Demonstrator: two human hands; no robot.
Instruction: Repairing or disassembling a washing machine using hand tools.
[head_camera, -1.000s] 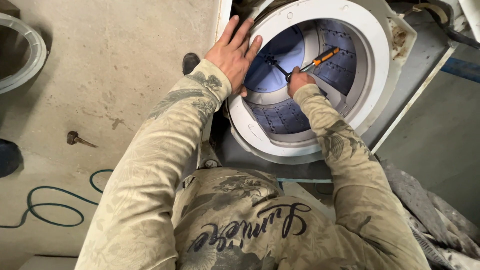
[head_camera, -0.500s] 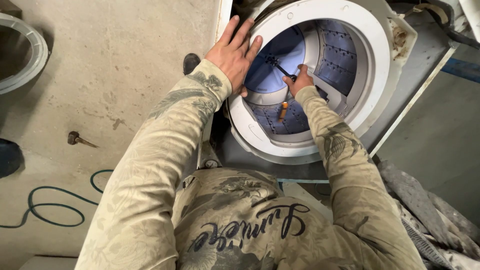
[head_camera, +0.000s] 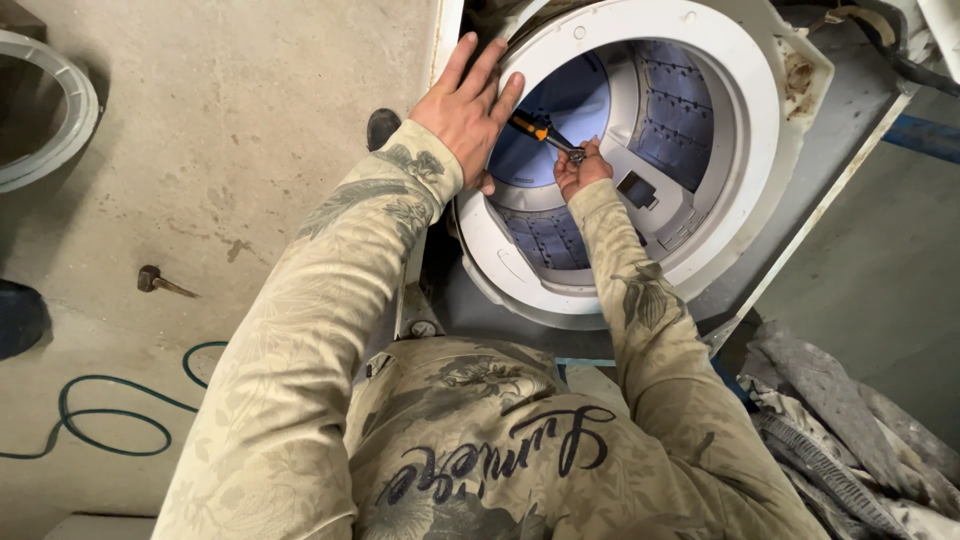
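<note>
Right now the person is leaning over a washer (head_camera: 800, 190) whose round white tub ring (head_camera: 760, 130) is facing up toward the camera. The left hand (head_camera: 465, 110) is lying flat on the ring's rim, fingers (head_camera: 490, 70) spread apart and pressing down, gripping nothing. The right hand (head_camera: 582, 168) is reaching down inside the drum (head_camera: 690, 120), fingers curled together and clamped on the metal head end of a ratchet (head_camera: 545, 132). The tool's orange-and-black handle is slanting up and to the left, its tip lying just beside the left fingertips. The head is sitting near the middle of the bluish plate (head_camera: 565, 105) at the drum's bottom; whether it is seated on a fastener is hidden by the hand.

To do this well, the flat left hand is probably best kept as a brace, steadying the body while the other arm is working deep in the drum. The right hand is choking up close to the head, which suits fine positioning; for real turning force, a grip further out on the handle would likely serve better. The handle is sweeping close to the left fingers, so a slip could pinch them. Keeping the head square to the plate should lessen the chance of it camming off.

On the concrete floor (head_camera: 230, 130) a bolt (head_camera: 160, 282) and a green hose (head_camera: 110, 410) are lying well apart from the work.
</note>
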